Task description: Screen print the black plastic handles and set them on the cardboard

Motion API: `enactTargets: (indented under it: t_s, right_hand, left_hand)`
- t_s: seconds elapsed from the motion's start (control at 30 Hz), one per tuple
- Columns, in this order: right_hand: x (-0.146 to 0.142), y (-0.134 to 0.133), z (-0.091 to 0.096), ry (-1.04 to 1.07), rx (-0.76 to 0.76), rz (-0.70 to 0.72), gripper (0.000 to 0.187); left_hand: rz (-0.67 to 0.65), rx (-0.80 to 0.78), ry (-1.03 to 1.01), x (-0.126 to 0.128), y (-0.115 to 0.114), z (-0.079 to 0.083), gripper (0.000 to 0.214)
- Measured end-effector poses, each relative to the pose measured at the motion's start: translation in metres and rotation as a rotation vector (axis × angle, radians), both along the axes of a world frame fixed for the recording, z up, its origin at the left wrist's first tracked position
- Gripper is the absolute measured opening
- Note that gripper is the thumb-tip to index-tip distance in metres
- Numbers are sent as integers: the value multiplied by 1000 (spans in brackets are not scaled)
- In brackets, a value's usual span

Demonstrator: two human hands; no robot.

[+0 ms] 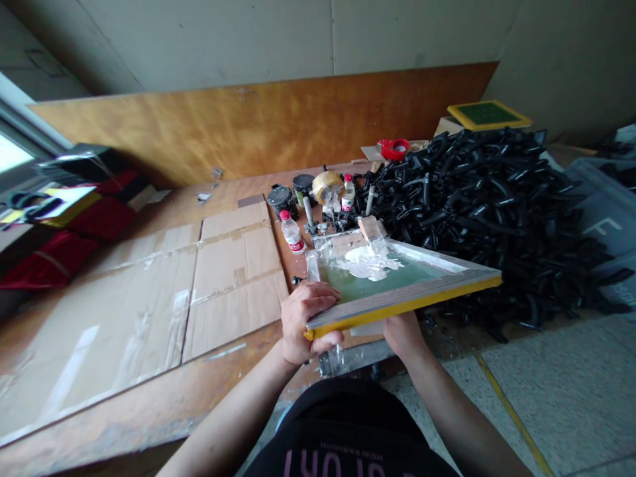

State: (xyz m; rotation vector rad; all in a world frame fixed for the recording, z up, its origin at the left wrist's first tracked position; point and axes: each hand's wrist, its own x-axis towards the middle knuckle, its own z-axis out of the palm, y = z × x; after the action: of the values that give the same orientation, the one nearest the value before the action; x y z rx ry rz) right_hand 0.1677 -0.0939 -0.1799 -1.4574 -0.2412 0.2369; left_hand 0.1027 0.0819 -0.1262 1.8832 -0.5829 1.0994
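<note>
A wooden-framed printing screen (pixel 422 293) with a yellow lower edge is tilted up at its near side. White ink (pixel 368 265) is smeared across its green mesh. My left hand (pixel 304 317) grips the near left corner, fingers on top and thumb below. Beneath the near edge is my right hand (pixel 401 331), its fingers hidden by the screen, so its grip cannot be seen. A wooden block (pixel 370 228), perhaps a squeegee handle, rests at the screen's far side beside the ink.
A large pile of black plastic parts (pixel 462 185) lies right of the screen. Flattened cardboard (pixel 233 265) covers the table on the left. Behind the screen stand a red-capped bottle (pixel 293 233), a dark tub (pixel 282 199) and a tape roll (pixel 328 185). A grey crate (pixel 596 218) is far right.
</note>
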Motion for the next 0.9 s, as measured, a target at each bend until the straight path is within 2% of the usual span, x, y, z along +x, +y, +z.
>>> enactTargets:
  t_s: [0.1, 0.2, 0.3, 0.4, 0.47, 0.57, 0.63, 0.73, 0.83, 0.9]
  right_hand:
    - [-4, -2, 2, 179, 103, 84, 27]
    - [-5, 2, -2, 297, 74, 154, 36]
    - [-4, 9, -9, 332, 66, 167, 43]
    - [-2, 17, -14, 304, 46, 195, 40]
    - [-1, 23, -14, 260, 20, 183, 38]
    - [0, 31, -12, 177, -3, 115, 37]
    - [0, 39, -12, 130, -18, 143, 34]
    - [-2, 56, -13, 74, -100, 277, 32]
    - [-1, 77, -20, 2, -222, 341, 32]
    - [2, 90, -28, -14, -287, 330, 31]
  left_hand:
    - [33, -21, 42, 6, 3, 18, 34]
    - [133, -38, 77, 15, 7, 39, 33]
    - [222, -32, 114, 24, 14, 58, 38]
    - [172, -38, 159, 28, 22, 63, 46]
    - [149, -78, 167, 26, 25, 52, 58]
    - [227, -301, 206, 12, 27, 14, 66]
    - [223, -494, 402, 0, 25, -19, 57]
    - [42, -714, 797, -14, 24, -60, 56]
    - [-85, -855, 1002, -17, 33, -82, 40]
    - [-39, -888, 1010, -13, 50, -91, 36]
